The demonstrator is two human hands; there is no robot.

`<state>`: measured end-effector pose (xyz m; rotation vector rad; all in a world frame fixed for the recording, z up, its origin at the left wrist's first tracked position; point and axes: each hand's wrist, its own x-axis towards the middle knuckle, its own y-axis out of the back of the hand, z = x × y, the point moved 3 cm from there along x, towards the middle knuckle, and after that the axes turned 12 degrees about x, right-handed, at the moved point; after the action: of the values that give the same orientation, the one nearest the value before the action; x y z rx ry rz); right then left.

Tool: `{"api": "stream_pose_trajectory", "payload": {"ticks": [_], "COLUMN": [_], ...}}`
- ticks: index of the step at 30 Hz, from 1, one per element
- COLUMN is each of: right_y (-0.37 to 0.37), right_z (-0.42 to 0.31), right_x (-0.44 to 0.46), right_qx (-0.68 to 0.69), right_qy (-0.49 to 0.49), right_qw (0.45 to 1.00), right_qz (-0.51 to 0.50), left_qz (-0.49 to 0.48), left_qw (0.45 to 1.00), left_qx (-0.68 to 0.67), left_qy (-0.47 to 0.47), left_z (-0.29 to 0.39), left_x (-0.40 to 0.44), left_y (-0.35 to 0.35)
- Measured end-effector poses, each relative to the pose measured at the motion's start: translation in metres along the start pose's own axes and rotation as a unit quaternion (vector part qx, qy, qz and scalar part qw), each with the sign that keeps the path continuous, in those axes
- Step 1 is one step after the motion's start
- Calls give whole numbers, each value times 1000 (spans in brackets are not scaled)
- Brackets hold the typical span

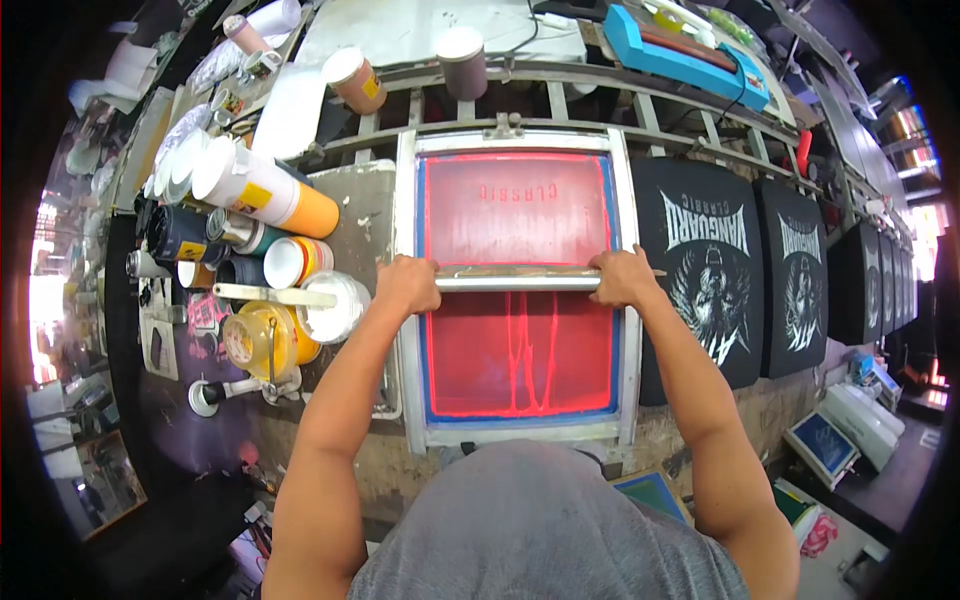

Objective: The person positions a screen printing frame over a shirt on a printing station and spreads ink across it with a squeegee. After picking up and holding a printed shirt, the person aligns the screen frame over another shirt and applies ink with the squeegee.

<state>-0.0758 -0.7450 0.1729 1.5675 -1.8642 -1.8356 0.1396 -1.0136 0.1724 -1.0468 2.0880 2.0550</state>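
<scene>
Found gripping squeegee (515, 284) in tightly curled left hand (408, 285) and right hand (627, 278), midway across screen (470, 360), apparently with stroke unfinished, beside already printed black fabric (697, 270).

- Our left hand (408, 283) and right hand (625, 277) have the squeegee (520, 283) between them, across the screen frame (628, 370).
- Left of our left hand sits a tub (338, 318), a spatula (265, 293) over its top, a bucket (250, 340) further left.
- Ahead of both hands: a jar (356, 84), and right of it a second jar (463, 72).
- Right of our right hand we have shirts (700, 285) in a row.
</scene>
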Motion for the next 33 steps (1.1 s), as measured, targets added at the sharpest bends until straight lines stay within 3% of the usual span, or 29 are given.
{"api": "stream_pose_trajectory", "payload": {"ticks": [5,28,33], "right_y": [-30,-151,-153], "right_z": [-1,-11,-7], "right_x": [-35,-174,-176], "right_qx": [18,45,35], "right_qy": [20,18,11], "right_qw": [999,998,999], "right_qz": [39,30,-38], "left_qz": [-19,-25,-118], "left_qw": [1000,999,993], "left_qx": [-10,-35,-5], "left_qy": [1,-29,-23], "left_z": [10,50,48], "left_x": [-39,-200,-198], "left_y": [-22,-96,-97]}}
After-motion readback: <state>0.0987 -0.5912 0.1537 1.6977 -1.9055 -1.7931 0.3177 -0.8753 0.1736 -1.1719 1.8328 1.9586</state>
